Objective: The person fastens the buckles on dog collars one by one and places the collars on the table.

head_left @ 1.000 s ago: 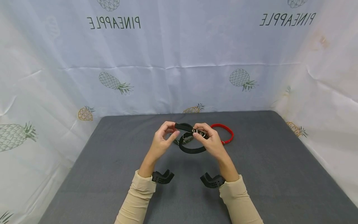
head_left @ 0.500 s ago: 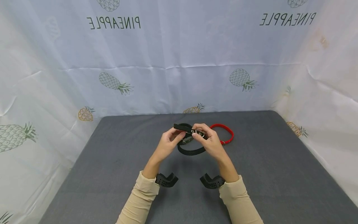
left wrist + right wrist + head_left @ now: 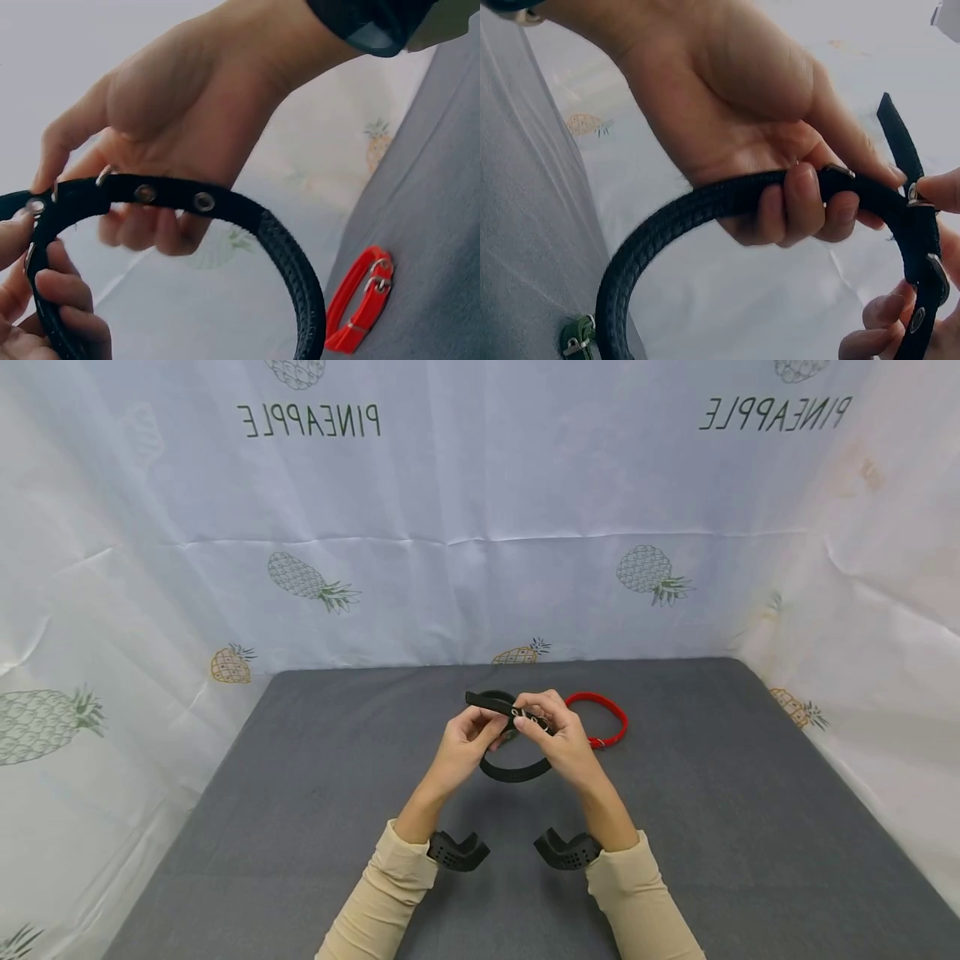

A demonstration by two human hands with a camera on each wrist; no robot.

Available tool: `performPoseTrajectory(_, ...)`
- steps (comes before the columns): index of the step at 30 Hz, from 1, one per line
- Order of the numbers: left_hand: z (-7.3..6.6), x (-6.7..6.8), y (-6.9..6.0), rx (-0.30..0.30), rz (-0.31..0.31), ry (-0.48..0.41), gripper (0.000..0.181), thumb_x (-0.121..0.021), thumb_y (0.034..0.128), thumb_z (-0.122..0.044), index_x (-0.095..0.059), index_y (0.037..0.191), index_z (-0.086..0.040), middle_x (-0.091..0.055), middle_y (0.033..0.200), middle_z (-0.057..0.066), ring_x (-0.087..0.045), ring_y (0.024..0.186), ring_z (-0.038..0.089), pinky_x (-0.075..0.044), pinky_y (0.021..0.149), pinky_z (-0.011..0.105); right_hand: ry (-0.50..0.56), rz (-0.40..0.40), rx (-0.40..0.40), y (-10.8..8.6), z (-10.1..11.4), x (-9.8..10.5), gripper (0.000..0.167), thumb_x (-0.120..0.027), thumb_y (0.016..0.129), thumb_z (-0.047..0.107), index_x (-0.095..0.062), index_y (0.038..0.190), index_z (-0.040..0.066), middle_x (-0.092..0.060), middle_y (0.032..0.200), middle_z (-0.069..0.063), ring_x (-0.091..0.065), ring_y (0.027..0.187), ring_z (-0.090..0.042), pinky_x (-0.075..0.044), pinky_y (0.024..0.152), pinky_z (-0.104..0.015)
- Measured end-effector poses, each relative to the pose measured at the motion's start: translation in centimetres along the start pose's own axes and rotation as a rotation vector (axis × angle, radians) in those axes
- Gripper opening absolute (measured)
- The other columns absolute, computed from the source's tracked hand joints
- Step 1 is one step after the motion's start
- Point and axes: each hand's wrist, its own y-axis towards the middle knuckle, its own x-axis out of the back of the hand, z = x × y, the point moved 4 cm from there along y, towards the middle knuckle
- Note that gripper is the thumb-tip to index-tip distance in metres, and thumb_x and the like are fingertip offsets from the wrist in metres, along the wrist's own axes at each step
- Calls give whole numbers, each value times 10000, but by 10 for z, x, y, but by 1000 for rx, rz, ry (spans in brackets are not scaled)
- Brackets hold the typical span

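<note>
A black collar [image 3: 516, 774] with metal eyelets and a buckle [image 3: 937, 277] is held in the air between both hands, curved into a loop. My left hand [image 3: 462, 747] grips one side of it, thumb and fingertip close to the metal fittings. My right hand [image 3: 564, 735] pinches the eyelet part, and its thumb meets the left fingers at the joint. The collar's loose strap end [image 3: 480, 699] sticks out to the left past the fingers. In the left wrist view, two eyelets [image 3: 202, 201] show on the strap beside the right hand [image 3: 180, 127].
A red collar [image 3: 622, 714], buckled in a ring, lies on the grey tabletop [image 3: 315, 793] beyond the right hand. A green collar [image 3: 579, 337] lies behind the held one, mostly hidden. White pineapple-print cloth [image 3: 480, 602] surrounds the table.
My left hand has moved right, from the loose strap end to close beside the right hand. The right hand stays nearly in place.
</note>
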Motion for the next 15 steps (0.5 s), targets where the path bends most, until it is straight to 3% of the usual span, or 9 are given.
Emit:
performPoseTrajectory(7, 1, -5, 0, -9, -45, -29, 416, -586, 963, -263, -514, 1019, 143, -502, 751, -106, -442, 643, 17, -392, 624, 186, 39, -14, 26, -1, 2, -2, 219, -561, 934, 17, -593, 1128, -80, -487, 1071, 103, -466, 1006, -51, -428, 849, -267)
performPoseTrajectory(15, -2, -6, 2, -58, -15, -48, 323, -551, 984, -173, -466, 934, 134, -461, 720, -101, -415, 625, 32, -370, 613, 232, 113, -27, 31, -1, 6, -6, 211, -550, 956, 52, -590, 1110, -87, -504, 1025, 134, -450, 929, -60, -389, 777, -223)
